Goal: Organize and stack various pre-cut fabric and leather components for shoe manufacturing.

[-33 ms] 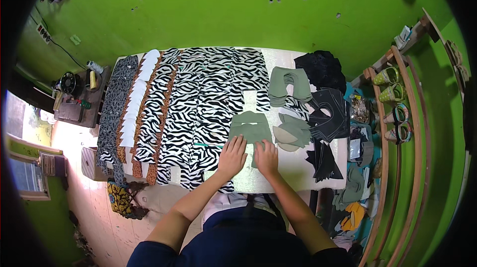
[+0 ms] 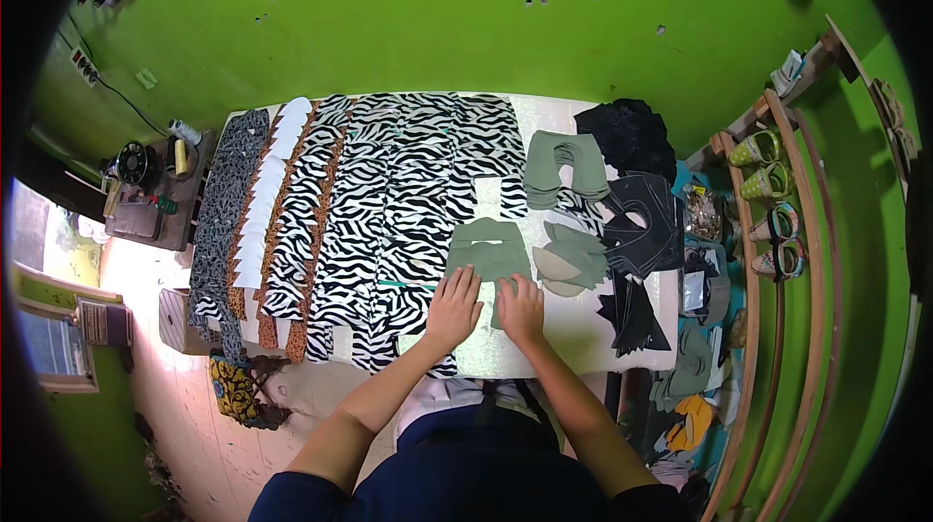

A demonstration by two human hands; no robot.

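Both my hands rest on grey-green cut pieces point(image 2: 491, 258) near the front middle of the table. My left hand point(image 2: 454, 308) lies flat over the left lower edge, its fingers stretched forward and a little apart. My right hand point(image 2: 520, 308) presses down at the right lower edge with its fingers extended. Part of a narrow grey-green strip point(image 2: 498, 315) shows beside the right hand, mostly covered by it. Just right of this lies a fan of leaf-shaped grey-green pieces point(image 2: 571, 260), and behind it a stack of U-shaped ones point(image 2: 566, 160).
Zebra-print pieces point(image 2: 418, 201) in overlapping rows cover the table's middle and left. White scalloped pieces point(image 2: 262, 211) and grey patterned ones point(image 2: 228, 221) lie farther left. Black cut pieces point(image 2: 641, 230) lie at the right. A wooden rack point(image 2: 763, 260) with shoes and a sewing machine point(image 2: 136, 167) flank the table.
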